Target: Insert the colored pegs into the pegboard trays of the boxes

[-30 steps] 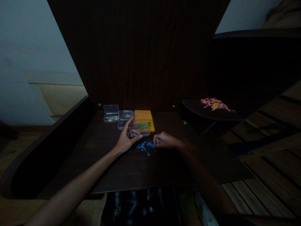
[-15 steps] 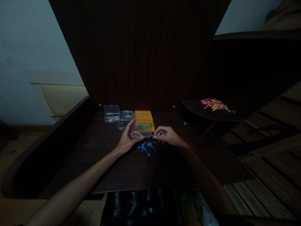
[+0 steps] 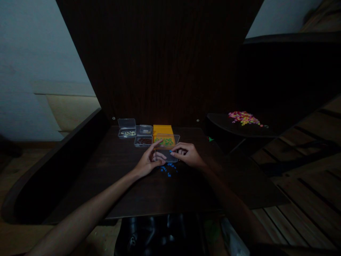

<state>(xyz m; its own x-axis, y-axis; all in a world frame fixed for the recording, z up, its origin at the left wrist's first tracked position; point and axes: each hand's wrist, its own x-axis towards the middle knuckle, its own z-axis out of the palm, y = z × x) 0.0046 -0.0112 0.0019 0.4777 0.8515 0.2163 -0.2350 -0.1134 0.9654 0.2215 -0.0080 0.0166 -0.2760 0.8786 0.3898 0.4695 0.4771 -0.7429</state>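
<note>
My left hand grips the left side of a clear plastic box whose lid stands open at the back. My right hand pinches a small blue piece over the box's right part. Just in front of the box, several small blue pieces lie scattered on the dark wooden table; the box hides some of them. Behind it rests a yellow-orange tray with green pieces, partly seen through the clear lid.
Left of the tray stand an open clear box of dark brown pieces and another of pale pieces. A pile of pink and yellow pieces lies on the right shelf. A tall dark panel closes off the back.
The clear box has moved right and nearer to me in my left hand, covering part of the blue pieces. My right hand has brought a blue piece over the box.
</note>
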